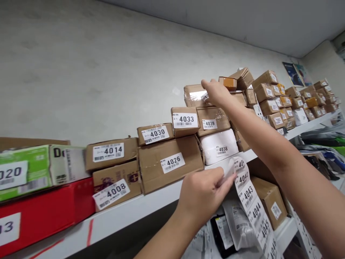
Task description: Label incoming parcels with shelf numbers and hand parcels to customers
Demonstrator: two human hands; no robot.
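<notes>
1. One long white shelf (121, 217) carries tiers of labelled parcels; the step in hand is judged to be putting a numbered label on a carton in its upper tier.
2. Upper carton (192, 97): the piece being worked on, lying above the carton marked 4039 (222, 117), with clear tape shining on its front.
3. Label strip (253, 205): hangs down from the left hand (202, 190), whose fingers are pinched narrow on its upper end; 4042 to 4046 can be read below.
4. Right hand (217, 91): raised to the upper carton, fingers drawn in over a label (205, 96) on its front; whether they pinch or press it cannot be told. The next move seems to call for smoothing that label flat while the strip is kept off the parcels.
5. Neighbouring pieces: larger carton 4026 (156, 172), white parcel 4038 (212, 142) beneath 4039, carton 4033 (185, 124) and, just right of the hand, a small orange-taped carton (228, 83).
6. Obstructions: the right forearm crosses in front of stacked parcels, the small carton crowds the fingers, and the hand hides most of the label's number.
</notes>
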